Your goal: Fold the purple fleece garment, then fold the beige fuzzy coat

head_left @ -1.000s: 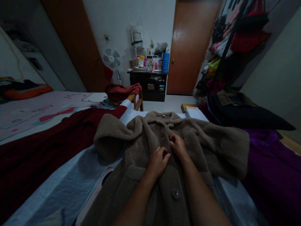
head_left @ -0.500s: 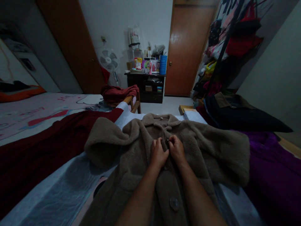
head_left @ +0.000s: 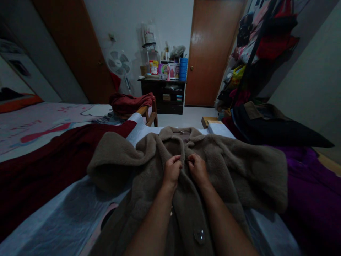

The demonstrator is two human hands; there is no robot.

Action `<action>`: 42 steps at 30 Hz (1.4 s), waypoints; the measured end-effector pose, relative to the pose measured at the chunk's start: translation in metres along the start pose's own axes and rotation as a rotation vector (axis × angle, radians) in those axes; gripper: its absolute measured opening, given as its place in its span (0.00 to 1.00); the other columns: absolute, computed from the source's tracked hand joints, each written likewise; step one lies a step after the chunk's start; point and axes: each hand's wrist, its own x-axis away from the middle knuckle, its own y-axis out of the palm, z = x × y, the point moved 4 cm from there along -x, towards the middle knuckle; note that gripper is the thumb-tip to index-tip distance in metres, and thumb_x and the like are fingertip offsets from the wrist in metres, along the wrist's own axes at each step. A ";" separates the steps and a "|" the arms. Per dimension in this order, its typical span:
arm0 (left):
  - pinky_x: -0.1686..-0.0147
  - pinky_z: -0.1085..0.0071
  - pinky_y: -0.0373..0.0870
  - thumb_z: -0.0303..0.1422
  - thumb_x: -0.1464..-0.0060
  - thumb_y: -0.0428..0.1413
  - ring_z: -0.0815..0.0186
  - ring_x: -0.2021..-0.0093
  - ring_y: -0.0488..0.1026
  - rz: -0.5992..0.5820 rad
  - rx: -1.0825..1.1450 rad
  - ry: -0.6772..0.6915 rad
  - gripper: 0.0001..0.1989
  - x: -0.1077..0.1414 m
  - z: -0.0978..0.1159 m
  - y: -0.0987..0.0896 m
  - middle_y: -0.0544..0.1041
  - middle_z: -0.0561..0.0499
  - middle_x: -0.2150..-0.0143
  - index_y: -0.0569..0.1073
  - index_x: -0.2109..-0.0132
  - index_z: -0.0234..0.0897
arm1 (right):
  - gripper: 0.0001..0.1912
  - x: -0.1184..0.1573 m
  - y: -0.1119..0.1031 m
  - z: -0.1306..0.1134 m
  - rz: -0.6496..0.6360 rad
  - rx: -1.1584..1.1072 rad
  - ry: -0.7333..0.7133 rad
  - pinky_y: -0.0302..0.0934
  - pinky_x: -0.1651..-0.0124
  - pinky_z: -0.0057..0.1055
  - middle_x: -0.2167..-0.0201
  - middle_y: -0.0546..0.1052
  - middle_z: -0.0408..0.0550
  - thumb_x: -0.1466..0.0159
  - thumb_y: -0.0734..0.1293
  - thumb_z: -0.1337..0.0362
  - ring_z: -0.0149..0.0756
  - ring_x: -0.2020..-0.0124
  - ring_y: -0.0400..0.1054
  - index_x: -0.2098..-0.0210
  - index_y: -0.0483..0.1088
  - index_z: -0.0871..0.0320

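A brown fleecy coat lies spread front side up, its collar at the far end and its sleeves out to both sides. My left hand is closed on one front edge of the coat and lifts it slightly. Just across the opening, my right hand pinches the other front side below the collar. A small dark bit shows at its fingertips, perhaps a button, too small to be sure. Lower on the front panel sits a large clear button.
A dark red garment lies to the left, a purple garment to the right. Beyond it rests a dark folded garment. A fan, a black cabinet and a wooden door stand at the back.
My hands have moved apart, the left one drawing the coat's front edge leftward and up. The coat's front now gapes between them. The view has shifted slightly.
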 end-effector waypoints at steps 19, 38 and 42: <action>0.67 0.74 0.66 0.24 0.56 0.53 0.69 0.71 0.69 -0.046 -0.603 0.357 0.19 0.024 0.013 0.017 0.70 0.56 0.71 0.72 0.54 0.38 | 0.07 0.001 -0.011 -0.007 0.084 -0.220 0.062 0.60 0.62 0.30 0.72 0.73 0.46 0.46 0.62 0.65 0.37 0.68 0.67 0.72 0.72 0.57; 0.53 0.69 0.67 0.24 0.48 0.55 0.65 0.58 0.70 0.067 -0.774 0.564 0.06 0.009 0.025 0.009 0.69 0.50 0.61 0.72 0.65 0.39 | 0.15 0.000 -0.008 -0.012 0.030 -0.356 0.122 0.63 0.62 0.31 0.72 0.77 0.47 0.43 0.66 0.53 0.38 0.67 0.70 0.71 0.75 0.58; 0.56 0.70 0.67 0.22 0.48 0.53 0.65 0.60 0.70 0.023 -0.811 0.562 0.07 0.010 0.024 0.012 0.70 0.51 0.63 0.71 0.66 0.39 | 0.14 0.000 -0.008 -0.011 0.077 -0.311 0.158 0.62 0.66 0.30 0.76 0.76 0.46 0.45 0.67 0.53 0.36 0.71 0.69 0.73 0.73 0.59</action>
